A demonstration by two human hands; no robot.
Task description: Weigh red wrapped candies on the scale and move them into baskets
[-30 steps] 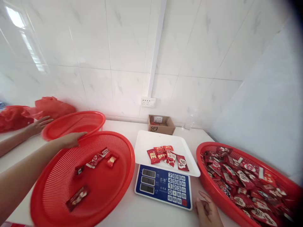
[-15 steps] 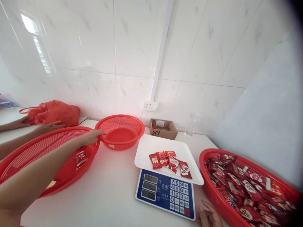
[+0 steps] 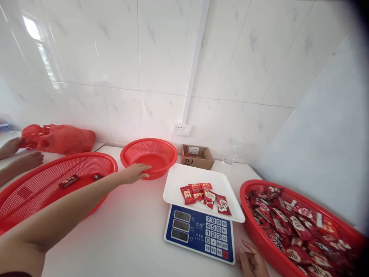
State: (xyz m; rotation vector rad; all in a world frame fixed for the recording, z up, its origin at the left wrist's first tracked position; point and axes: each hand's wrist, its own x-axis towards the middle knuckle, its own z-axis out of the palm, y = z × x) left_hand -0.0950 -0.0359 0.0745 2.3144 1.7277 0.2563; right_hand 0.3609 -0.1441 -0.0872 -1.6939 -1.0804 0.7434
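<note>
My left hand [image 3: 135, 174] grips the front rim of a small round red plastic basket [image 3: 131, 154], fingers over the edge. My left forearm crosses a large red basket [image 3: 108, 158] holding a few small wrapped packets [image 3: 69, 181]. My right hand [image 3: 252, 259] rests on the table beside the lower right corner of a blue-and-white digital scale [image 3: 198, 234], fingers loosely bent and apart, with nothing visible in them. On the scale's white tray [image 3: 178, 181] lie several red snack packets [image 3: 201, 194]. To the right, another red basket [image 3: 245, 188] is full of similar packets [image 3: 300, 227].
A small cardboard box [image 3: 198, 159] and a clear plastic container [image 3: 230, 156] stand by the tiled wall. At the far left, another person's hands [image 3: 25, 159] are beside a red plastic bag [image 3: 70, 138]. A wall socket [image 3: 182, 129] is above the box.
My left hand has moved right along with the round basket, which has turned and shifted slightly right, away from the large basket. The other person's hands have drawn left. My right hand stays near the scale.
</note>
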